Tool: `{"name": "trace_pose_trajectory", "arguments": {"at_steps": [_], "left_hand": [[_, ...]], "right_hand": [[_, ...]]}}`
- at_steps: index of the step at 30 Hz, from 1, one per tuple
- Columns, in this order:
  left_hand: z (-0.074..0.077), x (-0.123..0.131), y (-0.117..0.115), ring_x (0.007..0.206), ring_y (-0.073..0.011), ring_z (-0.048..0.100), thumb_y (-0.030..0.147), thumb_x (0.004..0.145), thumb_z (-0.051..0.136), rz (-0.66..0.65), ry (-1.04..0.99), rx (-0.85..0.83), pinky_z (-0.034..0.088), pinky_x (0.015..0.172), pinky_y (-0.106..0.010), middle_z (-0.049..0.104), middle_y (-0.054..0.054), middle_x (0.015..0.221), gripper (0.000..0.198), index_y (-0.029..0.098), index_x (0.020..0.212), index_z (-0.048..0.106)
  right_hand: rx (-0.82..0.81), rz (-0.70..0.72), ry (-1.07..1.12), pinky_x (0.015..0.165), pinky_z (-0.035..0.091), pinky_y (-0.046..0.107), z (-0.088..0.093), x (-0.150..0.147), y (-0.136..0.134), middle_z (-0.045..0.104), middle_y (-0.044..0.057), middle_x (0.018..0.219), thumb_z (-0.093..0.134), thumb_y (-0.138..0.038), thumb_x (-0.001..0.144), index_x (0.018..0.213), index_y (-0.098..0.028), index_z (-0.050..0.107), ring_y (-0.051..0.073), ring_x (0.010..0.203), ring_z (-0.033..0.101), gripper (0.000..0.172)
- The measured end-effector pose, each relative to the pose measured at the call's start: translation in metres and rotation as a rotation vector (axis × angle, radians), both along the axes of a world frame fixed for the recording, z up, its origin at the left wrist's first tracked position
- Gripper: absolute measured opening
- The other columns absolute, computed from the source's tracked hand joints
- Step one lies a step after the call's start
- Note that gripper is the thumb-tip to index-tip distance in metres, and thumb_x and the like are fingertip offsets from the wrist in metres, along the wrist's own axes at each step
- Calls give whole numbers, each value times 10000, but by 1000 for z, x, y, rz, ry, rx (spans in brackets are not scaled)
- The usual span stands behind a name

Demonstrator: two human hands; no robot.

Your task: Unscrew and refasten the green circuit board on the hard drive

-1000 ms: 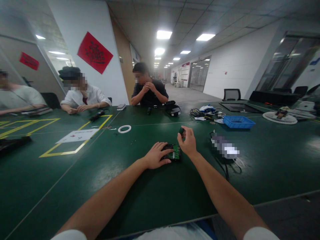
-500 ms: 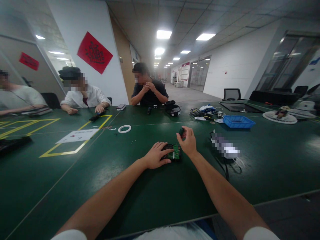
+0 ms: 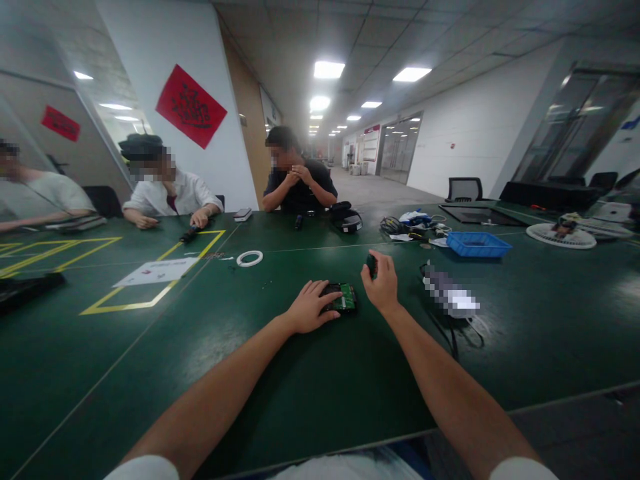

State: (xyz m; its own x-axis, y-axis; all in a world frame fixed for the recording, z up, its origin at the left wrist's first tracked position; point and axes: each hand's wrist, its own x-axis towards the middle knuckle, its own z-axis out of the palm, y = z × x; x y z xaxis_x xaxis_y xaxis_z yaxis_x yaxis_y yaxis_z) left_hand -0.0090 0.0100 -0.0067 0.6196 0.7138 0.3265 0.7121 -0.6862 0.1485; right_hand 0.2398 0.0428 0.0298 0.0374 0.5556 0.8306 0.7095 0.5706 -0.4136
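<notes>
A device with an exposed green circuit board and a dark casing lies flat on the green table. My left hand grips it from the left, fingers across its top and thumb along the near side, hiding its left part. Just right of the board and raised above the table, my right hand has its fingers closed around a short dark cylindrical object. Most of that object is hidden by the fingers, so its exact kind does not show.
A white ring and a paper sheet inside yellow tape lie to the left. On the right are a blurred-out item with cords, a blue tray and tangled cables. Several people sit across the table.
My right hand has moved slightly right, away from the board, with the dark object still in it. The board and my left hand have shifted a little to the left.
</notes>
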Motion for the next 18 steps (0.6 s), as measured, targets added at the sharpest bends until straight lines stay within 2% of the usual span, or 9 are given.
{"name": "trace_pose_trajectory", "arguments": {"at_steps": [3,5,8,11,13,16,18], "left_hand": [[-2,-5,3,1461,-378,303,675,926,503,20,-9,-11,214,1177,-646,345,-103,1596,636,354,1475,498],[-3,-8,5,1458,-372,314,678,921,511,7,-34,-28,221,1182,-629,350,-111,1594,668,342,1497,469],[-3,-17,14,1412,-319,397,617,972,460,51,-165,-31,310,1167,-547,430,-117,1542,629,285,1507,454],[-2,-38,30,1291,-262,513,485,1034,367,276,-335,55,409,1103,-458,599,-109,1352,477,222,1363,590],[-2,-62,43,1191,-264,572,423,1018,408,514,-357,103,442,1055,-428,659,-120,1209,399,191,1212,669],[-4,-108,55,1127,-264,609,355,982,457,854,-269,15,474,988,-387,674,-118,1162,319,207,1134,695],[-4,-137,57,1063,-286,641,340,972,459,928,-252,-37,499,923,-397,693,-142,1121,322,180,1107,704]], "right_hand": [[-44,-45,-40,892,539,455,-3,2,3,569,138,1208,534,-229,887,1315,-205,515,293,1074,593,428],[-122,-92,-85,832,546,434,-8,2,6,568,138,1213,542,-194,859,1281,-207,533,283,992,621,422],[-273,-158,-177,701,536,394,-17,5,12,586,130,1173,559,-184,848,1212,-213,566,250,825,639,365],[-350,-199,-257,659,520,369,-28,10,19,617,117,1086,596,-186,848,1133,-218,596,241,785,644,287],[-368,-199,-301,658,517,355,-36,15,24,635,101,1028,630,-178,839,1093,-225,613,234,780,651,259],[-388,-177,-355,624,512,339,-48,21,31,653,87,954,660,-177,841,1043,-228,639,228,753,658,210],[-379,-161,-371,605,510,329,-53,23,34,663,87,934,673,-179,838,1026,-222,649,226,746,661,194]]}}
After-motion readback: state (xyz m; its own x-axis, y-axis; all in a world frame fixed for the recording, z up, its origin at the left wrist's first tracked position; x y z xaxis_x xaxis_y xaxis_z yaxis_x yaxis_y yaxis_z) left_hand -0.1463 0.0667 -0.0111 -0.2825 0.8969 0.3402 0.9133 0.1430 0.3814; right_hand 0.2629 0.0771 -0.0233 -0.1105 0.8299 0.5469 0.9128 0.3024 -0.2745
